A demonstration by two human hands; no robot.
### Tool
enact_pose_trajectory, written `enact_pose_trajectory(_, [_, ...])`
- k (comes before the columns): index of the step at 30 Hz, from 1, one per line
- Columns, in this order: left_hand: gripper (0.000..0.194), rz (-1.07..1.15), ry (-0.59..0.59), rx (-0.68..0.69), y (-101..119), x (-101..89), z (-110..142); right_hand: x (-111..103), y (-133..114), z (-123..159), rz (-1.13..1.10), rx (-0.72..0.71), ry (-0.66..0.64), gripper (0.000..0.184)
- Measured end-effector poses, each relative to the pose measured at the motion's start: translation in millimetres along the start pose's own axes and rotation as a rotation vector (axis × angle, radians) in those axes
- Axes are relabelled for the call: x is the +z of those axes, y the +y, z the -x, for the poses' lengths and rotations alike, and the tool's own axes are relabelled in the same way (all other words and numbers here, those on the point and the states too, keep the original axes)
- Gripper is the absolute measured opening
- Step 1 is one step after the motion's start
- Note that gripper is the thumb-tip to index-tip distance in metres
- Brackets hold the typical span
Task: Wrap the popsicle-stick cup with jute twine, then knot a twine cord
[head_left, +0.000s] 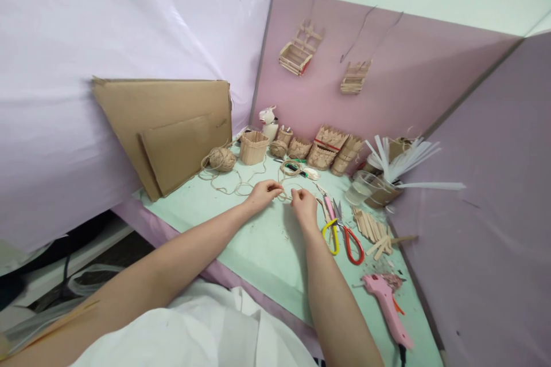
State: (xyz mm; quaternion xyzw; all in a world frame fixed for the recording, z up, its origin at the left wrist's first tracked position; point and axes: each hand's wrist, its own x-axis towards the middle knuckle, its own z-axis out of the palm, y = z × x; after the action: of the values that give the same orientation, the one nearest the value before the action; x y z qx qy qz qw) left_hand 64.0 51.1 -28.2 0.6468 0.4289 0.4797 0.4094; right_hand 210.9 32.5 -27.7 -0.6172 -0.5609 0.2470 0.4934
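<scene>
Both hands are over the middle of the table, a short gap apart. My left hand (263, 195) is closed in a pinch on jute twine (284, 197), which runs across to the right. Opposite it, my right hand (303, 206) pinches the same twine between thumb and fingers. Loose loops of this twine lie behind the hands and trail left to a twine ball (221, 159). Beside that ball stands a small container (253, 148) made of wooden sticks. Scissors (342, 235) with one yellow and one red handle lie right of my right hand.
A pink glue gun (390, 307) lies at the right front. Wooden sticks (372, 226), a clear plastic cup (364, 188) and white glue sticks (391, 160) are at the right. Stick-built holders (327, 149) line the back. Cardboard sheets (181, 137) lean at the left.
</scene>
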Motion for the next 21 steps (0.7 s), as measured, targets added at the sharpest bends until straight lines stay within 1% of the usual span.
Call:
enact_pose_trajectory(2, [0.018,0.003,0.047,-0.007,-1,-0.9,-1,-1,-5,4,0.118,-0.233,0.062,0.011])
enact_pose_trajectory(4, [0.018,0.013,0.061,0.0,0,-1.4,-1,0,-10,9,0.147,-0.428,0.037,0.018])
enact_pose_trajectory(6, [0.018,0.012,0.059,0.01,1,-1.6,1,2,-13,12,0.171,-0.554,-0.033,0.024])
enact_pose_trajectory(8, [0.018,-0.004,0.052,0.016,2,-1.8,2,4,-15,14,0.208,-0.614,-0.073,0.023])
enact_pose_trajectory(10, [0.017,-0.019,0.049,0.021,3,-1.9,2,5,-15,14,0.239,-0.64,-0.08,0.019])
enact_pose_trajectory(12, [0.018,-0.019,0.046,0.025,2,-1.7,2,4,-13,12,0.247,-0.633,-0.059,0.016])
enact_pose_trajectory(17, [0.02,-0.004,0.007,0.013,-4,0.1,0,5,-8,9,0.207,-0.527,-0.002,0.015])
enact_pose_trajectory(21, [0.021,0.005,-0.006,0.018,-8,0.7,-1,11,-5,6,0.091,-0.433,0.001,0.014])
